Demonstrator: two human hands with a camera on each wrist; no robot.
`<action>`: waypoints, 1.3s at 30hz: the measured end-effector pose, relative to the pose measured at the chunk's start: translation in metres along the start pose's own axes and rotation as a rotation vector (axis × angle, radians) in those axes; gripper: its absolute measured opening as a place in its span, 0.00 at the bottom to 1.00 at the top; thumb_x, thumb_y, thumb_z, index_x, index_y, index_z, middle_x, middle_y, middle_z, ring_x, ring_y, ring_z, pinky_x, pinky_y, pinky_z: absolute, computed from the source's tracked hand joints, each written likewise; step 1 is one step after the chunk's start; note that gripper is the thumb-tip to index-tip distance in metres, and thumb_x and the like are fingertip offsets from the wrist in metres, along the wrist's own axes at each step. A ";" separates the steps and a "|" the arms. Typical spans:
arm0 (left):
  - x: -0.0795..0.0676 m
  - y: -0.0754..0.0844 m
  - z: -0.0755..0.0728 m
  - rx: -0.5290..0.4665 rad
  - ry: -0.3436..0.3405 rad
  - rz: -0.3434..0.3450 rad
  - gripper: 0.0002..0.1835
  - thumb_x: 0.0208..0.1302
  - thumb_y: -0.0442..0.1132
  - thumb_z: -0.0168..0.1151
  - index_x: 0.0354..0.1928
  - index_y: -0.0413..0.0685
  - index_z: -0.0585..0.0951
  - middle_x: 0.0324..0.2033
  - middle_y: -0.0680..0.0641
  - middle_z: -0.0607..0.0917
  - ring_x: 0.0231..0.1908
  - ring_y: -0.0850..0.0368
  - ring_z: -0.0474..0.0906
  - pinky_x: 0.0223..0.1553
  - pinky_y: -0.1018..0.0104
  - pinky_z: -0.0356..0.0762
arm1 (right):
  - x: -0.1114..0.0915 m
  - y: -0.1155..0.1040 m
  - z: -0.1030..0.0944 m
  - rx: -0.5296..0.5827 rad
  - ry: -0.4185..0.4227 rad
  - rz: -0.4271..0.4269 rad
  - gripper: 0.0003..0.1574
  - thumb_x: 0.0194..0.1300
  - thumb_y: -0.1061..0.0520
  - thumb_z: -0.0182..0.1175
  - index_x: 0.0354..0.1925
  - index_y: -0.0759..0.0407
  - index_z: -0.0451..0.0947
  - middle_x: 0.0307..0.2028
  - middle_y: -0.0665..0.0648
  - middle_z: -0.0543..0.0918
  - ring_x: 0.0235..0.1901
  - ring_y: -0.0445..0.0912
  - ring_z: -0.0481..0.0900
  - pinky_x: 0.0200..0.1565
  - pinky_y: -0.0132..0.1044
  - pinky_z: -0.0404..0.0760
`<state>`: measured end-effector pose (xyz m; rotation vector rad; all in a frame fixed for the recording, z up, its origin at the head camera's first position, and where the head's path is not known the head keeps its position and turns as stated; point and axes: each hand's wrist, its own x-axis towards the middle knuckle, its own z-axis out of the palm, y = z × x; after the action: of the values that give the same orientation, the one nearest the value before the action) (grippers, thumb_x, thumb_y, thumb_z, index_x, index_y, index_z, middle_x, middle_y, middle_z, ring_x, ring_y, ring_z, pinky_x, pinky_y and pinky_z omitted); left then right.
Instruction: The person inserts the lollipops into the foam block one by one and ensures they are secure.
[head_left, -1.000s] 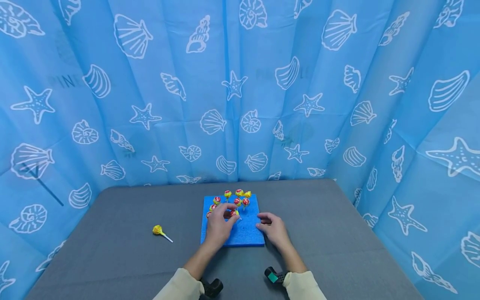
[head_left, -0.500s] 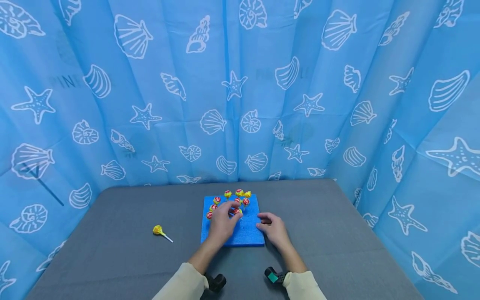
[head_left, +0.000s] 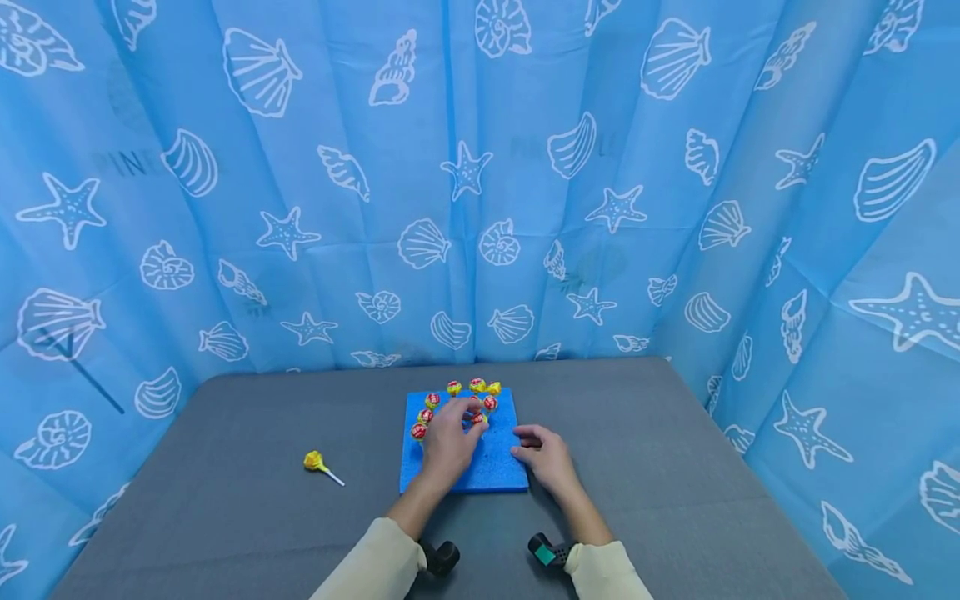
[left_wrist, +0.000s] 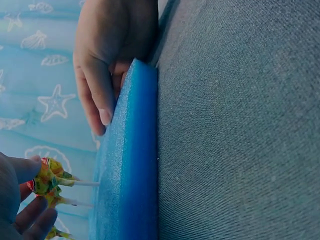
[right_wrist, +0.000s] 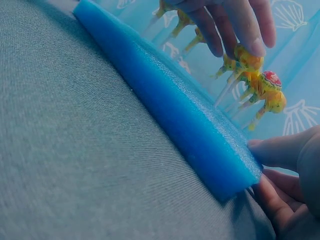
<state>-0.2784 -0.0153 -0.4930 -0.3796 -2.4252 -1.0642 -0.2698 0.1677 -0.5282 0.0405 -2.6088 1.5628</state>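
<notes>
A lollipop (right_wrist: 247,61) in a yellow and red wrapper is pinched by its head between the thumb and fingers of my left hand (head_left: 448,446). Its white stick points down at the blue foam board (head_left: 491,468), as the left wrist view shows. Several other lollipops (head_left: 426,416) stand upright in the board, along its left side and toward the back. My right hand (head_left: 551,460) grips the board's right edge; in the right wrist view its thumb (right_wrist: 272,150) lies on the top face and its fingers are against the side.
One lollipop (head_left: 315,461) with a yellow wrapper lies on the grey cloth-covered table (head_left: 247,517), left of the board. A blue curtain (head_left: 525,250) with white shell prints hangs behind the table and along its sides.
My left hand has shifted a little to the right and toward the back of the board, carrying the lollipop. The right hand and the board stay where they were.
</notes>
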 end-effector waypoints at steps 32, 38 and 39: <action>-0.001 0.002 -0.008 0.085 0.011 0.147 0.16 0.53 0.37 0.75 0.45 0.53 0.84 0.44 0.52 0.84 0.43 0.53 0.76 0.46 0.55 0.77 | 0.002 0.002 0.003 0.004 0.006 -0.026 0.16 0.63 0.63 0.65 0.50 0.63 0.81 0.45 0.59 0.83 0.45 0.52 0.80 0.48 0.48 0.80; -0.001 0.005 -0.021 0.056 0.042 0.188 0.16 0.52 0.36 0.76 0.44 0.51 0.84 0.44 0.51 0.84 0.47 0.52 0.77 0.51 0.52 0.75 | 0.001 0.003 0.002 -0.005 0.007 -0.031 0.16 0.63 0.63 0.65 0.50 0.63 0.81 0.45 0.59 0.83 0.45 0.52 0.80 0.48 0.48 0.80; -0.002 0.006 -0.024 0.054 0.046 0.194 0.16 0.52 0.36 0.76 0.43 0.51 0.84 0.44 0.51 0.84 0.47 0.52 0.77 0.51 0.51 0.75 | 0.001 0.003 0.002 -0.005 0.008 -0.027 0.16 0.63 0.63 0.65 0.50 0.63 0.81 0.45 0.59 0.83 0.45 0.52 0.80 0.48 0.48 0.80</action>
<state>-0.2672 -0.0293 -0.4764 -0.5532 -2.3166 -0.9118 -0.2711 0.1676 -0.5311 0.0690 -2.5942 1.5449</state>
